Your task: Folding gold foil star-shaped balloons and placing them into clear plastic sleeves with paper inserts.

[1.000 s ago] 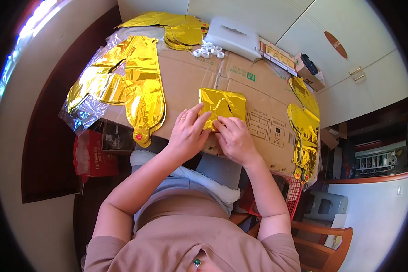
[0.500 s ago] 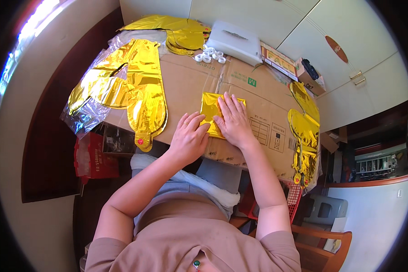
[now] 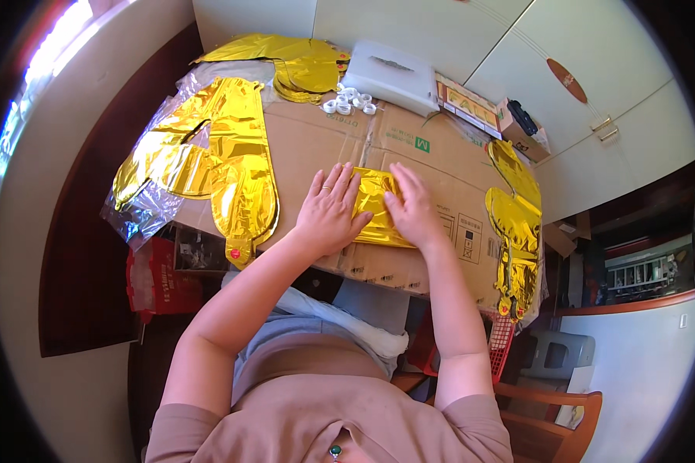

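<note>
A folded gold foil balloon (image 3: pixel 375 207) lies as a flat, shiny rectangle on the cardboard in front of me. My left hand (image 3: pixel 330 212) rests on its left side, fingers stretched out and flat, a ring on one of them. Against the right side of the foil is my right hand (image 3: pixel 415 210), its fingers extended and the thumb lying over the gold. Both hands hide the side edges of the packet. To the left is a large unfolded gold foil balloon (image 3: pixel 239 158) with a red tab at its lower end.
Cardboard (image 3: pixel 309 139) covers the table. At the back are more gold foil balloons (image 3: pixel 309 65), several small white rolls (image 3: pixel 350 100), a translucent plastic box (image 3: pixel 390 73) and a small carton (image 3: pixel 521 131). More gold foil pieces (image 3: pixel 513 216) lie at the right edge. Clear plastic film (image 3: pixel 143 208) hangs off the left.
My left hand has flattened from curled fingers and now lies over the foil's left side. My right hand has shifted right, off the middle of the foil to its right edge.
</note>
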Action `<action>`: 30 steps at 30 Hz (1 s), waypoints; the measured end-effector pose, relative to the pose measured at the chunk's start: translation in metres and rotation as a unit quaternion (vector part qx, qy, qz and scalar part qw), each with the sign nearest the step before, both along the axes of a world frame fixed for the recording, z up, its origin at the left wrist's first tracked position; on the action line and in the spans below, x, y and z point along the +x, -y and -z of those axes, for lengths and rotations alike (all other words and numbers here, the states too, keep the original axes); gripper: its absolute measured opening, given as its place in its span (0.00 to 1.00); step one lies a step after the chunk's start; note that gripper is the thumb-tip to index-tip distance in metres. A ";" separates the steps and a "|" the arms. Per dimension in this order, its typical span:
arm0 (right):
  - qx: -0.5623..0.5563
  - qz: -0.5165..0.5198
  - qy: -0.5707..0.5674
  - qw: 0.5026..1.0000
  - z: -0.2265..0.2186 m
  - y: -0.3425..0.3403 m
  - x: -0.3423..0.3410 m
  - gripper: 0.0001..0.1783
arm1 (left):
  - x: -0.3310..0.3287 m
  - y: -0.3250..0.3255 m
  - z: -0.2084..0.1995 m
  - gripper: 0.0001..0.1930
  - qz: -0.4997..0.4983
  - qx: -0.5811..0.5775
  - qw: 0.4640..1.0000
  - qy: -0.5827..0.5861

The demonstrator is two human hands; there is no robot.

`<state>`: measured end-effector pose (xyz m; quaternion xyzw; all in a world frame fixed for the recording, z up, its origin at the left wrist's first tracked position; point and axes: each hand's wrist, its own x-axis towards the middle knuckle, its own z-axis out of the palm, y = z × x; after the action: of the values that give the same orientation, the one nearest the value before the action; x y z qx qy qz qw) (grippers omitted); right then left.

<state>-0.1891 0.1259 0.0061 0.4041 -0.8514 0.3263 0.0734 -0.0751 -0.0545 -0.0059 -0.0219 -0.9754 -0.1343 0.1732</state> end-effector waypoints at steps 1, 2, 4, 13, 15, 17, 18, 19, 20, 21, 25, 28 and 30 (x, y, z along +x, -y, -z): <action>-0.012 0.007 0.048 0.999 -0.004 -0.002 -0.007 0.27 | 0.001 0.001 0.000 0.38 -0.005 -0.005 1.000 0.000; -0.023 0.016 0.096 0.995 -0.011 -0.006 -0.014 0.26 | 0.002 0.000 0.000 0.37 -0.009 -0.010 1.000 -0.001; -0.053 0.020 0.176 0.983 -0.004 -0.021 -0.045 0.24 | -0.001 -0.005 0.000 0.38 -0.004 -0.016 1.000 -0.005; 0.153 -0.012 0.379 0.913 -0.048 -0.013 -0.083 0.18 | 0.000 -0.006 -0.003 0.39 0.010 -0.008 1.000 -0.001; 0.171 -0.027 0.392 0.903 -0.050 -0.016 -0.086 0.16 | 0.001 -0.006 -0.006 0.39 0.021 -0.006 1.000 0.003; 0.190 -0.027 0.391 0.900 -0.052 -0.021 -0.085 0.15 | 0.002 -0.006 -0.007 0.40 0.030 -0.001 1.000 0.007; 0.182 -0.022 0.404 0.896 -0.052 -0.024 -0.084 0.16 | 0.002 -0.006 -0.007 0.40 0.033 -0.002 0.999 0.010; 0.175 -0.016 0.417 0.892 -0.053 -0.028 -0.081 0.16 | 0.003 -0.007 -0.006 0.40 0.036 -0.003 0.999 0.013; 0.167 -0.010 0.430 0.887 -0.054 -0.032 -0.078 0.17 | 0.004 -0.008 -0.006 0.40 0.040 -0.003 0.999 0.016; 0.148 -0.010 0.455 0.878 -0.055 -0.035 -0.073 0.17 | 0.004 -0.009 -0.006 0.40 0.042 -0.004 0.999 0.017; 0.080 0.011 0.518 0.852 -0.052 -0.052 -0.059 0.15 | 0.006 -0.015 -0.005 0.40 0.058 -0.001 0.998 0.021; 0.051 0.034 0.524 0.849 -0.042 -0.067 -0.057 0.12 | 0.005 -0.021 -0.005 0.40 0.069 0.000 0.997 0.022; 0.043 0.045 0.520 0.852 -0.039 -0.072 -0.055 0.11 | 0.004 -0.025 -0.009 0.40 0.080 0.000 0.997 0.017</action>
<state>-0.2442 0.1981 0.0447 0.1398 -0.7956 0.4484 -0.3826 -0.0714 -0.0295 0.0032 -0.0979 -0.9733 -0.1485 0.1453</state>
